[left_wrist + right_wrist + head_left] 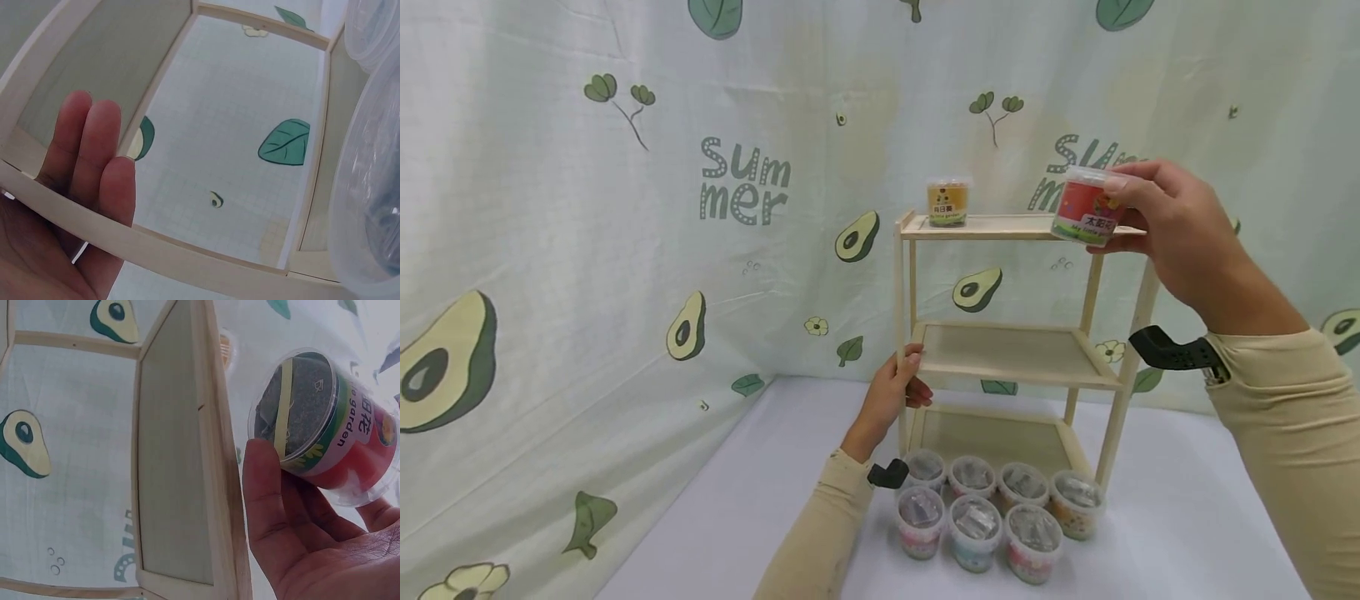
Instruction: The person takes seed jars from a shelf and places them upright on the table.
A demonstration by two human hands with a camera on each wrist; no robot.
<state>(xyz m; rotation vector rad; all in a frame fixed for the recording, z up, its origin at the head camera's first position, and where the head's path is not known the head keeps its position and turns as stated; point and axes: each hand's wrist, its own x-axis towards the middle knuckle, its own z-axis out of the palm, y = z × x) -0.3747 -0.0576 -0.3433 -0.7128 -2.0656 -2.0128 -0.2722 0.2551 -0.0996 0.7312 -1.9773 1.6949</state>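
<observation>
My right hand (1187,229) holds a clear plastic cup with a red label (1088,207) by its side, at the right end of the wooden shelf's top board. From below, in the right wrist view, dark contents and a yellow strip show through the base of the cup (303,409). Lower down, my left hand (889,398) grips the left front post of the three-tier wooden shelf (1018,354) near the middle board. The fingers (100,134) wrap that post in the left wrist view. A yellow-labelled cup (948,203) stands on the top board's left end.
Several lidded cups (974,521) stand in two rows at the shelf's foot, on the white tabletop (722,508). Behind, a pale curtain (820,167) printed with avocados hangs close to the shelf.
</observation>
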